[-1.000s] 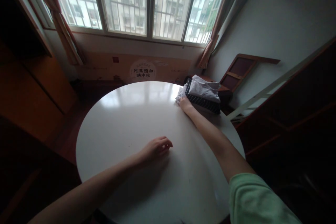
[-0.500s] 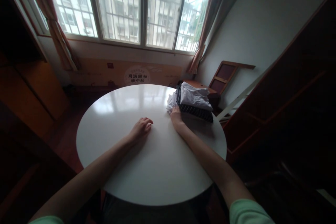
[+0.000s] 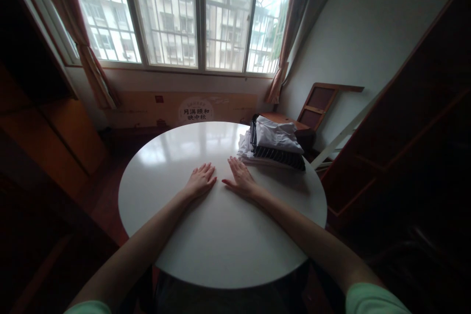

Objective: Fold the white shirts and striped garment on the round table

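Observation:
Both of my hands rest palm down near the middle of a white oval table (image 3: 221,240). My left hand (image 3: 200,180) lies flat with its fingers stretched out, holding nothing. To its right, a small gap away, my right hand (image 3: 241,179) is spread flat too, thumb pointing left, also with nothing in it. Just beyond my right hand sits a stack of folded clothes at the table's far right. A white garment (image 3: 277,135) is on top, a black garment with white stripes (image 3: 281,156) is under it, and more white cloth (image 3: 244,144) shows at the left and bottom.
Behind the table are a barred window (image 3: 169,24) with tied curtains (image 3: 91,71) and a printed board (image 3: 147,108). A wooden chair (image 3: 316,103) stands at the back right. Dark wooden furniture (image 3: 397,147) flanks the right side, an orange-brown cabinet (image 3: 69,132) the left.
My right hand has left the clothes stack and moved left and nearer, onto the tabletop. My left hand has flattened from a curled pose. The view has shifted slightly.

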`<state>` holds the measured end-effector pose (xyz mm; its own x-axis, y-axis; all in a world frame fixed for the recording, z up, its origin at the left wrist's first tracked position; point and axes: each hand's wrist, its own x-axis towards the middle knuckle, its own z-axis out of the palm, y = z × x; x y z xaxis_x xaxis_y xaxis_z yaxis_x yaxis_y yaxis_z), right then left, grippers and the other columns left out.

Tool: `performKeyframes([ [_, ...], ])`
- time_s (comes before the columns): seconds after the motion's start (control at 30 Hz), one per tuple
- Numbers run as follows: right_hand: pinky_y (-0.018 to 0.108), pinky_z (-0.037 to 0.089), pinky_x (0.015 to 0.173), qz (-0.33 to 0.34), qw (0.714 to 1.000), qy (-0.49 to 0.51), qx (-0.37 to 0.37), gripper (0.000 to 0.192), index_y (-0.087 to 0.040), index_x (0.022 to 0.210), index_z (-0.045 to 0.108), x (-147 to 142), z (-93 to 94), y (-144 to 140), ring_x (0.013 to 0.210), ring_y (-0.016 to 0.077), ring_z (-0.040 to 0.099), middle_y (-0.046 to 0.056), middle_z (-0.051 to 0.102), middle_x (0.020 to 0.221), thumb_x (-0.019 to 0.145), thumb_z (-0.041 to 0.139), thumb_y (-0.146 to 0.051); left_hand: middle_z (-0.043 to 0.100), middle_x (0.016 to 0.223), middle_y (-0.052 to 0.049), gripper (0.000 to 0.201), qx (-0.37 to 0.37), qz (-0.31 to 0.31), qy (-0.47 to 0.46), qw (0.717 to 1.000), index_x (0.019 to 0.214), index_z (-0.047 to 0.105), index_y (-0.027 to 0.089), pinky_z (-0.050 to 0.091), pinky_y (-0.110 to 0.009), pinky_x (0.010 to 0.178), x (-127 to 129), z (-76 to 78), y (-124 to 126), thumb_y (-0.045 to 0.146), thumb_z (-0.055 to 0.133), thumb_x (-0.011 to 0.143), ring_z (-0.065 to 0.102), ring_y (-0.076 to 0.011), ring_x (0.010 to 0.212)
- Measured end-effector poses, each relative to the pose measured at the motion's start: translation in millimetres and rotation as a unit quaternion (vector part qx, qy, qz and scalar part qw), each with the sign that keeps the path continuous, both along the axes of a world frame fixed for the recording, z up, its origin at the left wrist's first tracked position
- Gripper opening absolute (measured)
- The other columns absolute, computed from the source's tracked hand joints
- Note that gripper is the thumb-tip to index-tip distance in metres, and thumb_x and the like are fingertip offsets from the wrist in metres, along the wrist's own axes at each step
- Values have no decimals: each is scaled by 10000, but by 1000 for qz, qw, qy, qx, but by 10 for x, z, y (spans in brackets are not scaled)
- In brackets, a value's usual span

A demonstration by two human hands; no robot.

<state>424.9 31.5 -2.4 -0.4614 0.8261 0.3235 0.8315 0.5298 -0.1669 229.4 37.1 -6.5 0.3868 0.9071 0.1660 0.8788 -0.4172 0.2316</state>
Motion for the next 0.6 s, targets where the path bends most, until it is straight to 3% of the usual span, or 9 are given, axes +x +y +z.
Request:
performKeyframes([
  [0.1,431,171,1089,-15,995,-32,-96,809,-58,1388,287,23,-4,-28,1355,283,189,186,233,1455,817,375,-625,284,1457,-101,562,-20,-10,31,999,1357,356,190,201,-465,1076,-2,-8,0,487,270,887,221,-258,1352],
  [0.17,424,167,1090,-7,992,-44,-118,785,-68,1383,305,44,7,-40,1353,274,200,168,238,1457,834,325,-628,281,1458,-104,587,-22,-11,34,999,1365,344,187,197,-466,1076,-2,-9,6,511,264,882,213,-262,1354],
  [0.6,422,176,1080,-2,992,-52,-112,785,-94,1384,311,62,-39,17,1355,267,196,157,249,1456,829,302,-649,278,1463,-88,594,-26,-11,17,999,1358,354,218,202,-471,1070,-6,-46,42,542,284,865,205,-269,1355],
])
